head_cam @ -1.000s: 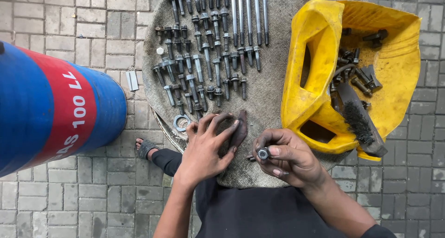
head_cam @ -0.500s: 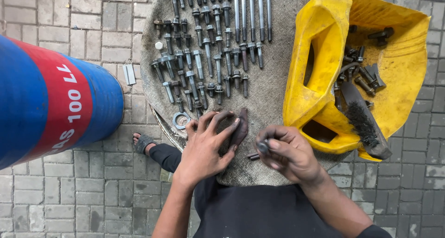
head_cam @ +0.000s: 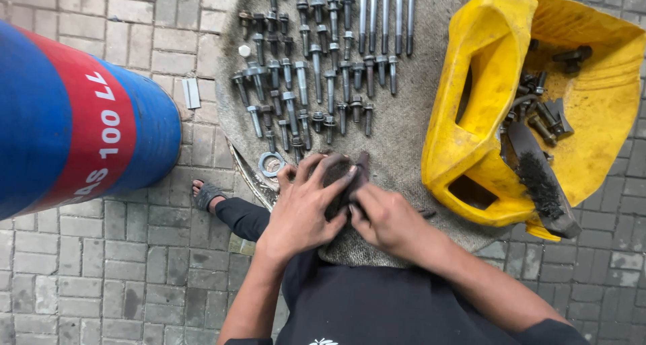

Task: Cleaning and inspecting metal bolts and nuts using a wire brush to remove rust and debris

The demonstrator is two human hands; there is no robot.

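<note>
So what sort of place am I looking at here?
Probably an outdoor, street-side repair spot: grey paving bricks, rows of bolts sorted on a cloth-covered stand, and a cut-open yellow jerrycan holding greasy hardware.

Seen from above, a person's left hand (head_cam: 306,207) and right hand (head_cam: 387,217) meet at lower centre of the frame over a dark rag (head_cam: 340,173), on a round desk (head_cam: 404,126) covered in grey cloth. Rows of bolts (head_cam: 313,69) fill the upper centre. A cut yellow jug (head_cam: 471,103) holding hardware and a wire brush (head_cam: 538,177) sits right. A blue and red drum (head_cam: 81,116) stands left on paving.
</note>
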